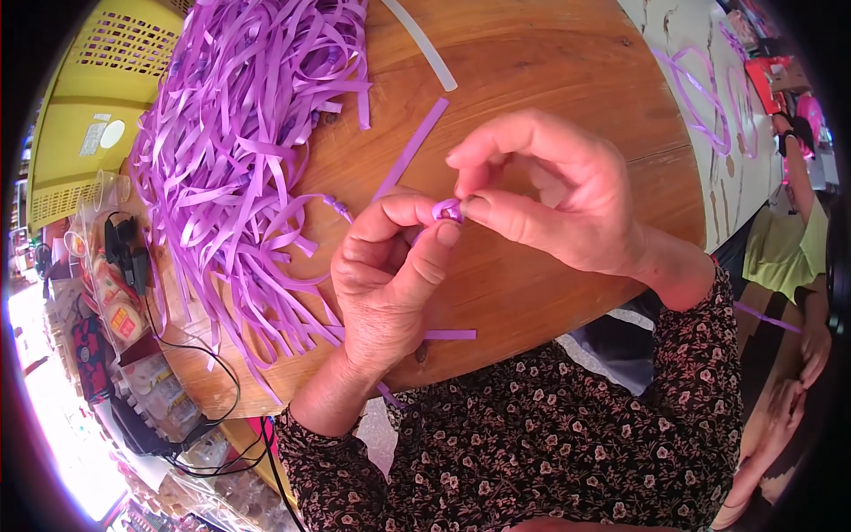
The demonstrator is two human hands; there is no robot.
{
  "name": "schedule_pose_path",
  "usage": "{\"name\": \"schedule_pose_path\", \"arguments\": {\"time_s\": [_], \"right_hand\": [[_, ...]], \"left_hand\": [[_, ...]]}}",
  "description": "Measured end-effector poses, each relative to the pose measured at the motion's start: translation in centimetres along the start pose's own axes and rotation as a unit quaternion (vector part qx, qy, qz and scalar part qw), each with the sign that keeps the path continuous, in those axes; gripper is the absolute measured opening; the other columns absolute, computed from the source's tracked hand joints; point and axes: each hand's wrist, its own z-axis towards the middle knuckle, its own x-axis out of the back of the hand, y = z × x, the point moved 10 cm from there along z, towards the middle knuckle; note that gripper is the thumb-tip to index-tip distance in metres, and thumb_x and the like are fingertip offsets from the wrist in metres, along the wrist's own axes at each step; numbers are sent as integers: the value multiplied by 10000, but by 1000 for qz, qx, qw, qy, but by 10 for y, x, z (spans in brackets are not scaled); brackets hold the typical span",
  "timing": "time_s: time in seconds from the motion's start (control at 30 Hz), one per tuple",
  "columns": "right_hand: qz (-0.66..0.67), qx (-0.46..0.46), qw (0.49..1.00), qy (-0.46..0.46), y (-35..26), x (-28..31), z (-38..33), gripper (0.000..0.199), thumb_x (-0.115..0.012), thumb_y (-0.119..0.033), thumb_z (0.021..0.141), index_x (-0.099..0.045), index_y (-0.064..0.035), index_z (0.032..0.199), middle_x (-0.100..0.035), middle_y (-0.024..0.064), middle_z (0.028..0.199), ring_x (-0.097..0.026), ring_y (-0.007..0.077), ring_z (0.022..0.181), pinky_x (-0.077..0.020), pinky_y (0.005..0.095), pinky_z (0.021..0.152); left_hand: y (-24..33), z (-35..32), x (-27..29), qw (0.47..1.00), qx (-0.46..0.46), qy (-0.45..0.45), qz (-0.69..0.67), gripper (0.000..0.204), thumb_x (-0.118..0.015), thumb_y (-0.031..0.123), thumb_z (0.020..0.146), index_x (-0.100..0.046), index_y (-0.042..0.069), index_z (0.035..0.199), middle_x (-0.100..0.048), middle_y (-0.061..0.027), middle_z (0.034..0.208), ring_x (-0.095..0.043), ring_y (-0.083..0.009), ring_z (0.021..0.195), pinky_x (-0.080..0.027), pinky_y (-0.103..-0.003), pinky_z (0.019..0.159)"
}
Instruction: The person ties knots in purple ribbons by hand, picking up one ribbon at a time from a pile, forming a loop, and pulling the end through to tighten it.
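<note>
My left hand [386, 266] pinches a purple ribbon between thumb and forefinger, over the near part of the wooden table. At the fingertips the ribbon makes a small loop or knot [447, 210]. From the right, my right hand [554, 191] meets this loop with its thumb and a fingertip closed on it, while the forefinger is bent above. Parts of the ribbon show beyond my left hand, a flat strip [412, 146] behind it and an end [450, 335] below it. Left of my hands lies a large heap of purple ribbons [230, 151], some with small knots.
A translucent strip [424, 44] lies on the wooden table [550, 80] at the far side. A yellow perforated crate [89, 133] stands at the left, above black cables [235, 381] and packages. To the right, a pale table [683, 44] holds loose purple ribbon, near another person's arms [798, 168].
</note>
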Motion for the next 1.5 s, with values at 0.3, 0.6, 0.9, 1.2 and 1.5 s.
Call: {"name": "schedule_pose_path", "arguments": {"time_s": [0.3, 0.6, 0.9, 1.2, 1.5], "right_hand": [[97, -167, 981, -15, 27, -10, -6, 212, -577, 76, 825, -541, 12, 1025, -542, 19, 938, -531, 64, 856, -465, 198, 730], [90, -171, 981, -7, 29, -10, -9, 171, -560, 71, 823, -522, -3, 972, -522, 4, 913, -518, 47, 839, -460, 192, 717], [-12, -40, 999, -24, 8, -7, 0, 144, -576, 81, 806, -567, 13, 933, -580, 56, 909, -555, 97, 813, -460, 230, 689], [-59, 23, 997, -45, -12, -5, 4, 135, -630, 67, 769, -650, -3, 882, -645, 101, 851, -622, 187, 784, -486, 275, 676], [-84, 21, 995, -50, -10, -5, 4, 134, -653, 56, 742, -652, -21, 851, -645, 79, 832, -623, 170, 750, -490, 262, 639]], "left_hand": [[-1, 0, -2, 999, -17, -8, 38, 143, -607, -65, 843, -591, 2, 968, -560, -17, 958, -516, -59, 863, -413, -183, 786], [-5, 1, -2, 1000, 3, -6, 31, 135, -607, -68, 837, -590, 6, 948, -552, -19, 956, -514, -60, 842, -414, -179, 748], [1, 3, -3, 1000, -24, -16, -9, 146, -613, -71, 834, -595, 5, 957, -572, -32, 957, -533, -74, 862, -422, -188, 770], [5, 2, -5, 999, -25, -37, 12, 144, -612, -76, 829, -595, 2, 948, -564, -34, 928, -525, -78, 858, -420, -202, 778], [7, 1, -6, 993, -38, -44, 100, 142, -621, -77, 820, -603, 11, 930, -542, -16, 915, -508, -65, 832, -411, -193, 749]]}}
